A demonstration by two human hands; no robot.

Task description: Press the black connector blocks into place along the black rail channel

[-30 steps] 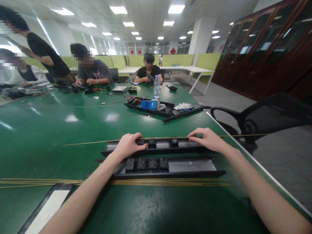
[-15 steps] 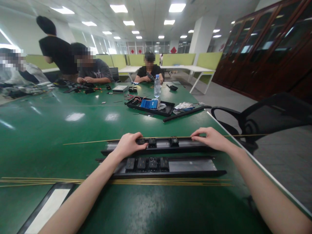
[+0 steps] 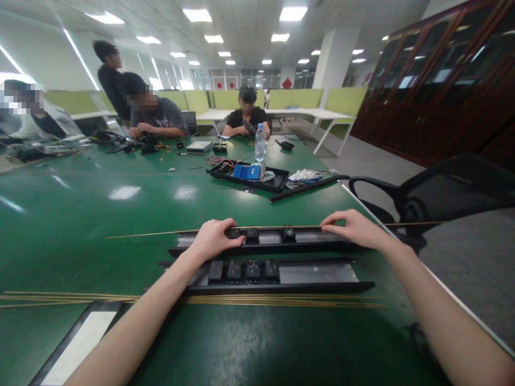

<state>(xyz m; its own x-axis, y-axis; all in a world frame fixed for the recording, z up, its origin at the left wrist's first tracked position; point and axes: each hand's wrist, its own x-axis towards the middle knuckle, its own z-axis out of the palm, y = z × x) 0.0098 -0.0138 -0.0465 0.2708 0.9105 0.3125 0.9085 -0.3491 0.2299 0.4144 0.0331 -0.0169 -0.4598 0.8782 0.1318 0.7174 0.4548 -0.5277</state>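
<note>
A long thin brass rod [image 3: 273, 227] lies along the back edge of the far black channel [image 3: 309, 247], which holds small black blocks [image 3: 288, 234]. My left hand [image 3: 217, 236] is at the channel's left part, its thumb and fingers around a block and the rod; the fingertips partly hide the contact. Toward the right end, my right hand [image 3: 346, 225] pinches the rod between thumb and fingers. Nearer to me sits a second black channel [image 3: 322, 272] with several square black blocks [image 3: 253, 271] in its left half.
Several brass rods [image 3: 281, 300] lie in front of the channels, beside a black-and-white panel [image 3: 80, 343]. Farther back are a black tray [image 3: 277, 183], a bottle [image 3: 260, 143], gloves [image 3: 303, 177] and a black strip [image 3: 309, 187]. People work across the table; a chair [image 3: 442, 193] stands right.
My right hand has slid slightly right along the rod. My left hand has hardly moved. The standing person at the back left has shifted right and turned.
</note>
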